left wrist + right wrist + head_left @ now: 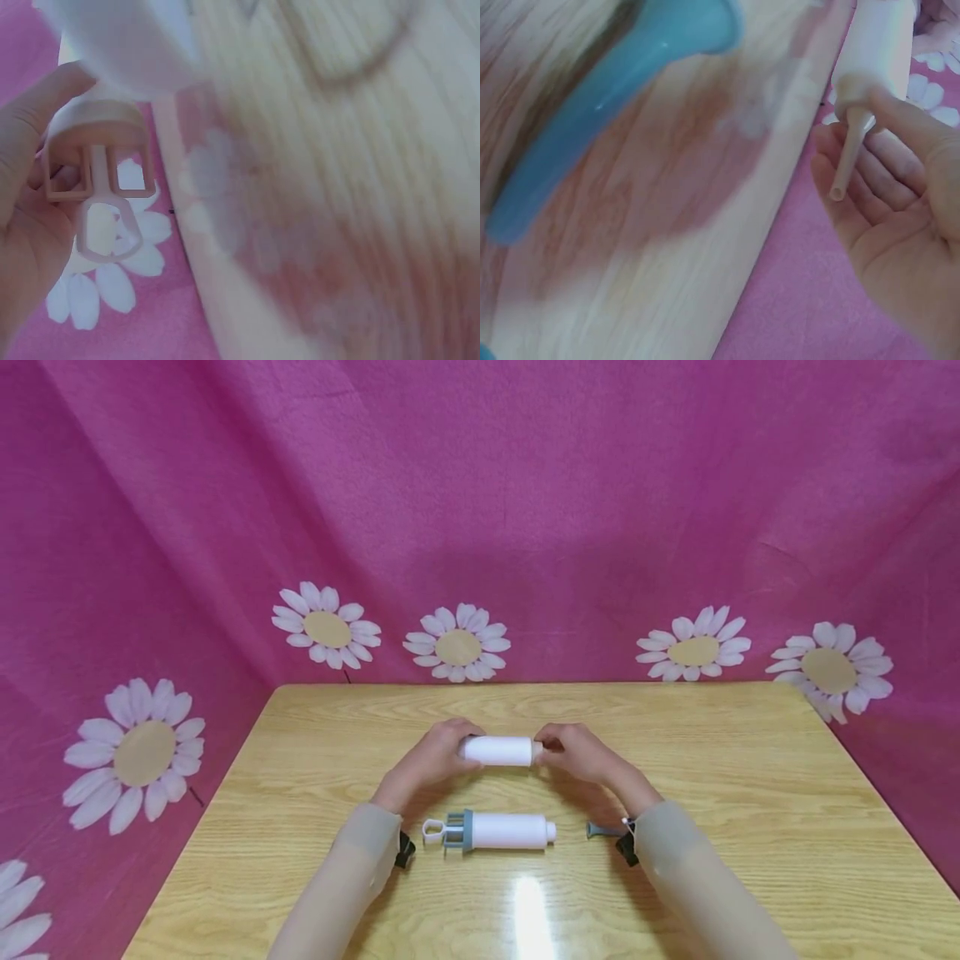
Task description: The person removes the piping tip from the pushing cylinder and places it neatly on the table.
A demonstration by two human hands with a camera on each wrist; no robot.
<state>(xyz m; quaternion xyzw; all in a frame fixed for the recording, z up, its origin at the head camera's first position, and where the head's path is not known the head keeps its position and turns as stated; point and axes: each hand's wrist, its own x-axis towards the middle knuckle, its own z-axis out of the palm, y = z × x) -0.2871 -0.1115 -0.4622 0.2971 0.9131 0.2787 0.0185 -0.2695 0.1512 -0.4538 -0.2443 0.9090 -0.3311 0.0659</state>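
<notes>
With fingers of the left hand (437, 756) curled round the white tube (497, 751), and those of the right hand (587, 753) pinching its nozzle (848, 153): holding it above the bench (675, 714), toward the far edge. Now probably fitting the nozzle; next, likely needing steady grip, straight turn.

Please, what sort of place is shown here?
Probably an indoor work spot arranged for recording: a wooden table, pink flowered cloth hanging behind it, and black wrist devices, perhaps cameras.

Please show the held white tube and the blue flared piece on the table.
Held white tube (497, 751): head view, middle of its barrel.
Blue flared piece (592, 121): right wrist view, middle of its shaft.
</notes>
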